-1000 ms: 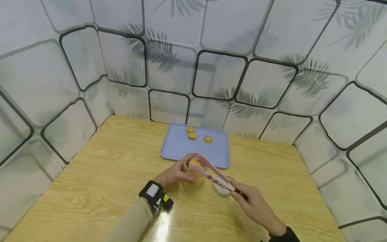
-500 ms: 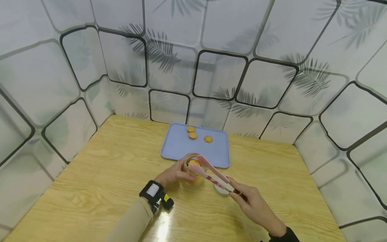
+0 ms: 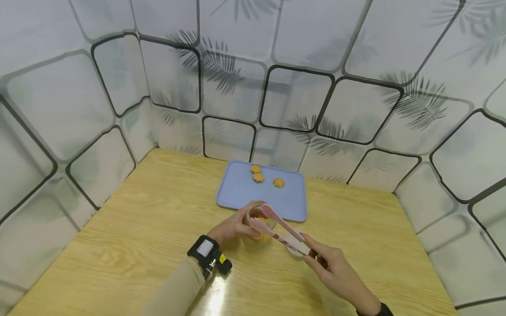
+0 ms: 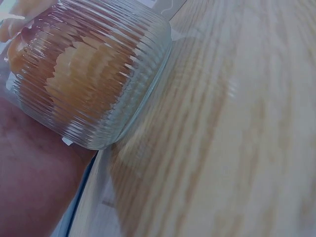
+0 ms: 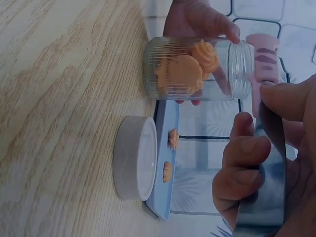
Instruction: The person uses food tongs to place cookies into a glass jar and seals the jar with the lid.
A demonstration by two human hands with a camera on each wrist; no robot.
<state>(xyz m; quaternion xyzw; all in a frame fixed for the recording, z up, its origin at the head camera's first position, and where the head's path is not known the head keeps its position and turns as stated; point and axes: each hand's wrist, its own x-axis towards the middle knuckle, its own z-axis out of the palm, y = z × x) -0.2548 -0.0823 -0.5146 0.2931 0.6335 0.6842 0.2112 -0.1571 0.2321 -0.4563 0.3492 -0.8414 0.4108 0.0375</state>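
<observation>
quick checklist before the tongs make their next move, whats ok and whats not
1. Glass jar steadied: ok, the left hand grips it.
2. Jar open: ok, a white lid lies on the table, off the mouth.
3. Pink tongs held: ok, in the right hand.
4. Tips apart: ok, spread at the jar's mouth.
5. Cookie gripped: not ok, the tips stand apart and the jar's cookies show below its rim.
6. Room on the blue tray: ok, three cookies sit toward the far edge.
</observation>
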